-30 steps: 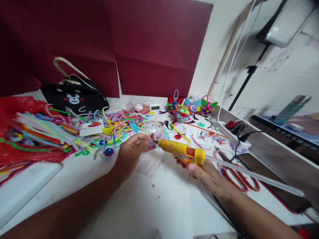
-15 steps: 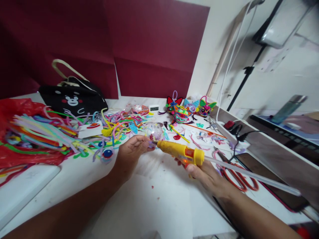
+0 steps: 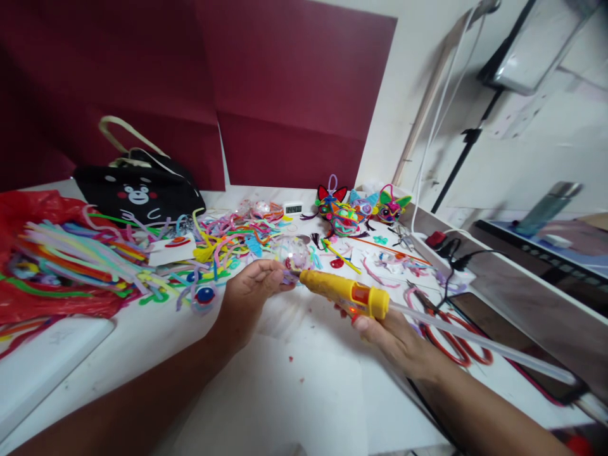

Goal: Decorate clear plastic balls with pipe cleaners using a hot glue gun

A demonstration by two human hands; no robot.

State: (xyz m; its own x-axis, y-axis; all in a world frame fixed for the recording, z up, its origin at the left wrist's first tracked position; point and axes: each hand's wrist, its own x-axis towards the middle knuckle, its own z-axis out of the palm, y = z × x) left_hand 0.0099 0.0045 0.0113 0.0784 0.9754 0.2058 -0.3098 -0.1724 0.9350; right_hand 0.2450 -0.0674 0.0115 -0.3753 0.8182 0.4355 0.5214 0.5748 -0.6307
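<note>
My right hand (image 3: 388,332) grips a yellow hot glue gun (image 3: 339,291), with a long clear glue stick (image 3: 475,335) sticking out of its back and a small orange light glowing on its side. The gun's nozzle points left and meets the fingertips of my left hand (image 3: 249,288). Those fingers are pinched on a small purple piece (image 3: 287,277), mostly hidden, whose kind I cannot make out. Just behind the nozzle is a clear ball (image 3: 293,250) with coloured bits inside. Left of my left hand lies another clear ball (image 3: 205,296) with a blue and red eye shape.
Pipe cleaners (image 3: 90,253) spill from a red plastic bag (image 3: 61,206) on the left. Decorated animal-face ornaments (image 3: 349,218) stand at the back. On the right lie red-handled scissors (image 3: 456,342), a phone (image 3: 513,345) and a power strip (image 3: 456,269). A black bag (image 3: 137,190) sits back left.
Almost nothing differs. Both hands and the glue gun keep their places, with the nozzle still at my left fingertips; the view has shifted very slightly.
</note>
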